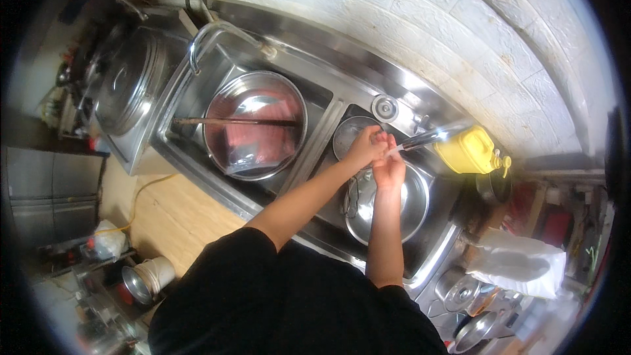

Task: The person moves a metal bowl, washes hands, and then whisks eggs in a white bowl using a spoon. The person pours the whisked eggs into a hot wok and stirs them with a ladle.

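Observation:
Both my hands meet under the right chrome faucet, with water running onto them. My left hand touches my right hand, whose palm faces up with the fingers near the spout. No object shows in either hand. Below them in the right basin lie a large shiny metal bowl and a smaller round metal strainer or pan. In the left basin a big steel bowl holds a plastic bag of something reddish, and a long brown stick lies across it.
A yellow plastic jug stands right of the faucet. A second curved faucet arches over the left basin. Further left is a large lidded metal pot. A white bag and metal pots sit at the lower right.

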`<state>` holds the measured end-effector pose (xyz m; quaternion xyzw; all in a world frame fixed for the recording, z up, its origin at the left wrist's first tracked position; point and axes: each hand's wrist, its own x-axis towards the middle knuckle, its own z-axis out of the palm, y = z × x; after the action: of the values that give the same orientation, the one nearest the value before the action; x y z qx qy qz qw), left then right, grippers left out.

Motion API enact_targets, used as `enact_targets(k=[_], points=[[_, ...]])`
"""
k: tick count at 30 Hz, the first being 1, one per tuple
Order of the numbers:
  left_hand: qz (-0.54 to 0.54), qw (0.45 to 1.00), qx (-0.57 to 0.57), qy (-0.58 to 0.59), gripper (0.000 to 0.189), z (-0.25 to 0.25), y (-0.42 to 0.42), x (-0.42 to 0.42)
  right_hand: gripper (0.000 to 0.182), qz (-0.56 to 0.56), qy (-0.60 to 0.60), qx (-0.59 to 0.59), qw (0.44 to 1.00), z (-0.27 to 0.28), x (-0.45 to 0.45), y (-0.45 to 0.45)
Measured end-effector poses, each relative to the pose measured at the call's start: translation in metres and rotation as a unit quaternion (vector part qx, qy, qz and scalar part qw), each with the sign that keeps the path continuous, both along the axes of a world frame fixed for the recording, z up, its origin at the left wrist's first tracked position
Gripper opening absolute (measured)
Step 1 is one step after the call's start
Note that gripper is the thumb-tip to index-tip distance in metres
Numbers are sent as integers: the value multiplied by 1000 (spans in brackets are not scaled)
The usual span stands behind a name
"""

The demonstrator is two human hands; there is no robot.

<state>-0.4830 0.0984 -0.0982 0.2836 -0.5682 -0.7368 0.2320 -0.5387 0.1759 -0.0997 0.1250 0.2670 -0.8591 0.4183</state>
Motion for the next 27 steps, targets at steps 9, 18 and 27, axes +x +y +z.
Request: enact_targets(k=[9,18,27], points=[[-26,978,76,-195,46,-42,-3,-29,50,-64,1,-74,995,24,21,-26],[-60,902,-268,-333,38,7,-18,-11,61,-6,181,21,983,24,21,-26],[-85,937,334,58,31,-31,-12,9,52,-101,-26,-155,982,1,16,-23]])
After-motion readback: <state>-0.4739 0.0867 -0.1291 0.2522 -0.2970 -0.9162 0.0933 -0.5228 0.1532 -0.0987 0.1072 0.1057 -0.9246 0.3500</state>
